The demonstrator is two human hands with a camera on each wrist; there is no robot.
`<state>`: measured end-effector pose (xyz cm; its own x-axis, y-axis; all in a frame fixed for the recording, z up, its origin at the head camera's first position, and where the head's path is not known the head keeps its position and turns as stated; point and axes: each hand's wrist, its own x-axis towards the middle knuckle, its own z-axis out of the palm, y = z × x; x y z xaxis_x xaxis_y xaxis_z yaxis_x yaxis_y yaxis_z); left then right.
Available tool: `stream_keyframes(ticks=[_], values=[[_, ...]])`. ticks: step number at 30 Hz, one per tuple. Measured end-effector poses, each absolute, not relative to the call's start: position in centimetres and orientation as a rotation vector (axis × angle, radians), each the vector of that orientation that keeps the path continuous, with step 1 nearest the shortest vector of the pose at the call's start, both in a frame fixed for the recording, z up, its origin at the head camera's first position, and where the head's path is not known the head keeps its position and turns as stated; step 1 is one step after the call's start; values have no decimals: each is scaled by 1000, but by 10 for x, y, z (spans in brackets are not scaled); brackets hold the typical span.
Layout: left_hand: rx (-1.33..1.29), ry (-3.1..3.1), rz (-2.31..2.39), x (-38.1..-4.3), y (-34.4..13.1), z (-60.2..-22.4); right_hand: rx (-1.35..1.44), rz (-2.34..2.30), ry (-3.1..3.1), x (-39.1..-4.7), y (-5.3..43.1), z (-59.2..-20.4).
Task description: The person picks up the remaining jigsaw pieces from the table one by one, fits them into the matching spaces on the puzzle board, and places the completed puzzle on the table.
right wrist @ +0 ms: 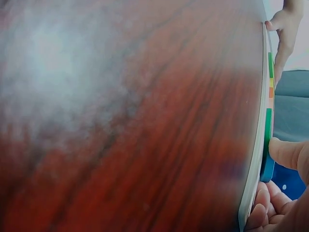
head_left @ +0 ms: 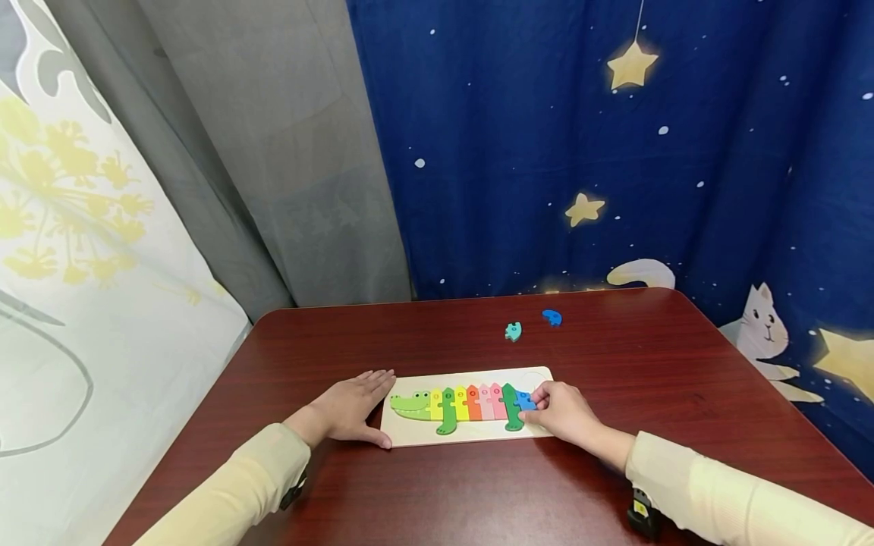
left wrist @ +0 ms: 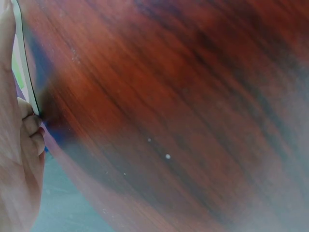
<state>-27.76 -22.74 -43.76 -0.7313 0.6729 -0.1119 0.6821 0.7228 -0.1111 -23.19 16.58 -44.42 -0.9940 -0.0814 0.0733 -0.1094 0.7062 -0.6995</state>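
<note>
A pale wooden puzzle board (head_left: 478, 437) with a colourful crocodile lies on the table. The green head (head_left: 410, 407), several yellow, orange and pink body pieces and the green leg pieces are set in a row. At the tail end is a blue puzzle piece (head_left: 523, 400), which my right hand (head_left: 567, 413) pinches between thumb and fingers. The right wrist view shows the thumb (right wrist: 285, 152) over the blue and green pieces, close to the board. My left hand (head_left: 356, 408) rests at the board's left edge with fingers straight, thumb at the near corner.
Two loose puzzle pieces, a teal one (head_left: 514, 331) and a dark blue curved one (head_left: 552, 318), lie beyond the board near the far edge of the dark red wooden table (head_left: 437, 493). Behind hang a grey curtain and a blue curtain (head_left: 498, 152) with stars.
</note>
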Motion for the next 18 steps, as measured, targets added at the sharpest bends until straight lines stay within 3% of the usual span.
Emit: stream_keyframes(ticks=[18], values=[[1109, 2858, -246, -279, -226, -439, 188, 1203, -2843, -234, 168, -446]])
